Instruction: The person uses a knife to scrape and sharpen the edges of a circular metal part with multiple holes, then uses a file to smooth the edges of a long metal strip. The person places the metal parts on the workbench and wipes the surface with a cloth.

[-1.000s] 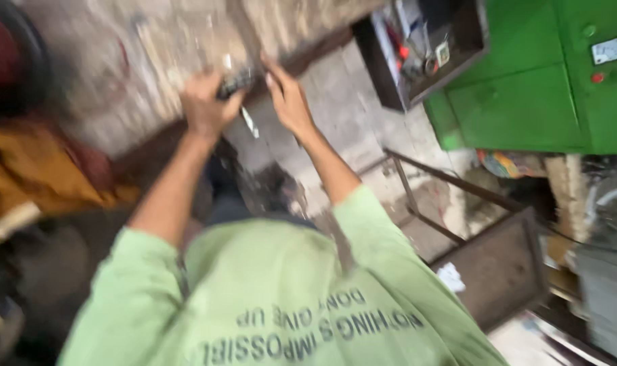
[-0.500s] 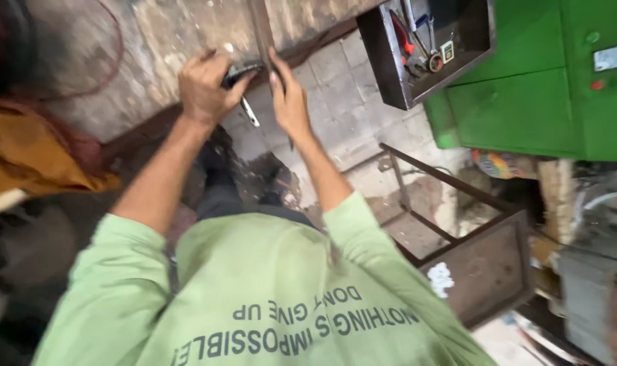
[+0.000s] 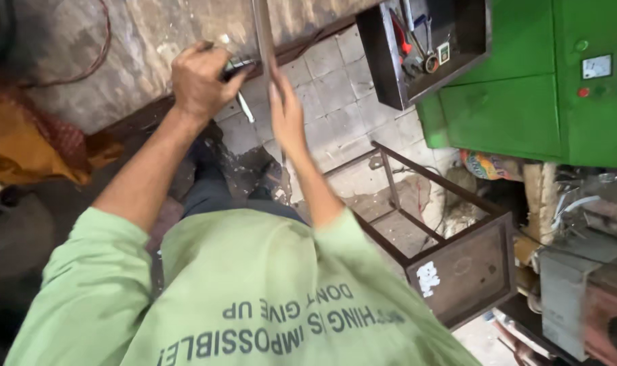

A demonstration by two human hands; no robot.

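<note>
Two hands up at the bench edge, camera looking down over the person's own green shirt point(image 3: 254, 298). Left hand point(image 3: 199, 83) is fisted tight around a dark tool point(image 3: 237, 68) — only its end sticks out past the knuckles, can't tell what kind. Right hand point(image 3: 286, 112) is flat, fingers straight and together, pressed along a thin metal bar point(image 3: 262, 41); whether the thumb wraps behind it I can't tell. The bar stands upright against the worn grey bench point(image 3: 132, 47), running from the top of frame down past the right palm. Tool tip sits just beside the bar, at bench-edge height. Floor below is grey tile point(image 3: 335, 115), dirty near the feet. Right of the person: an open rusty metal frame point(image 3: 444, 237) with a flat panel on one side. Above it, a dark tray point(image 3: 471, 47) with pliers and small tools inside, touching a green cabinet point(image 3: 525, 102). Far left, orange cloth point(image 3: 31, 149) bunched on the surface, red wire point(image 3: 102, 41) looping over the bench top.
</note>
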